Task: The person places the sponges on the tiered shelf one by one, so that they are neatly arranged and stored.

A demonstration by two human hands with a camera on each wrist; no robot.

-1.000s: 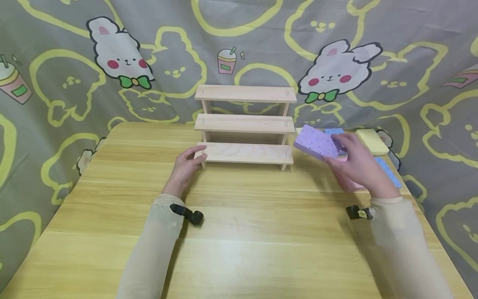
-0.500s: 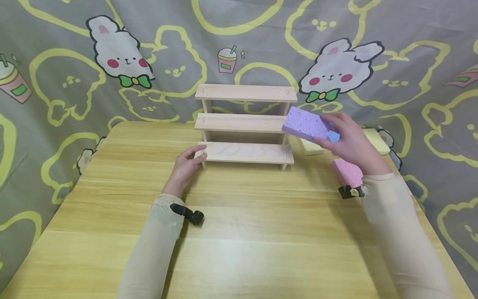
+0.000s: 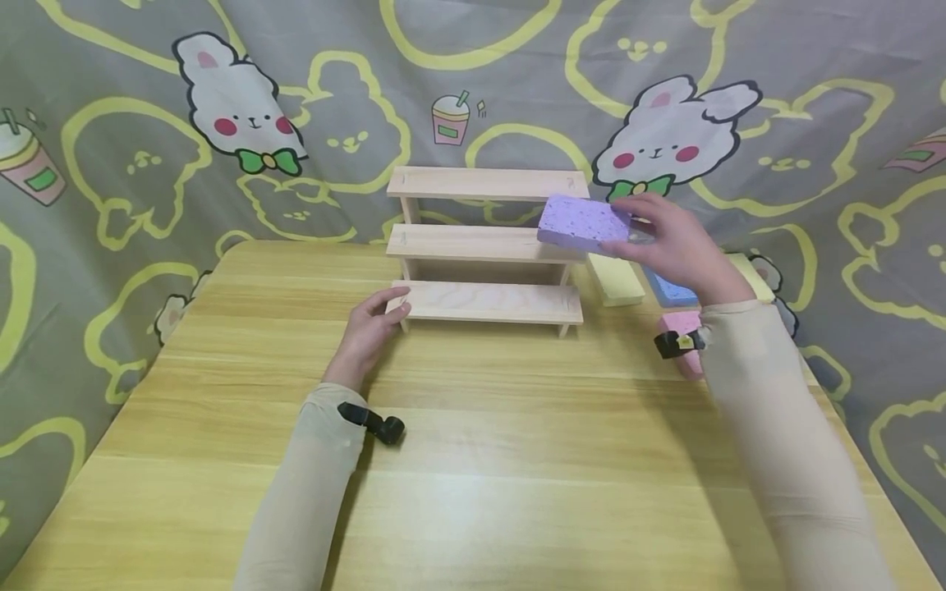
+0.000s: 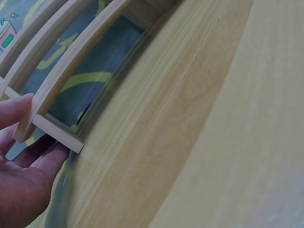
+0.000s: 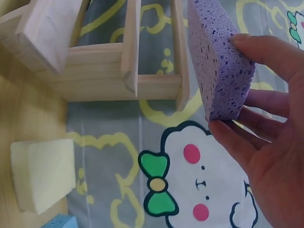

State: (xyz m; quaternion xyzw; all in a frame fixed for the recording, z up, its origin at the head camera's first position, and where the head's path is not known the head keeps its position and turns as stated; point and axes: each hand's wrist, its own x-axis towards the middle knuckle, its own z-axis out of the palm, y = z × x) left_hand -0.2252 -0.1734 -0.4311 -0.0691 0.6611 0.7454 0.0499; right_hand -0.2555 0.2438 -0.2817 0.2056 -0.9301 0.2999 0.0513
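Head view: the right hand pinches the purple sponge by its right end, thumb on one side and fingers on the other, so most of the sponge juts out to the left of that grip. It is held up off the table, slightly tilted, and overlaps the right end of the rack's middle tier in this view; whether the two touch, I cannot tell. The rack, three stepped wooden tiers, stands to the left of the right grip. At its other end, the left hand grips the left edge of the lowest tier, with fingertips above and below the board in the left wrist view.

Below the right grip lie a yellow sponge just beside the rack, then a blue one, and nearer the person a pink one, partly covered by the black wrist camera. Another yellow piece shows beyond the right wrist. Patterned cloth hangs behind both grips.
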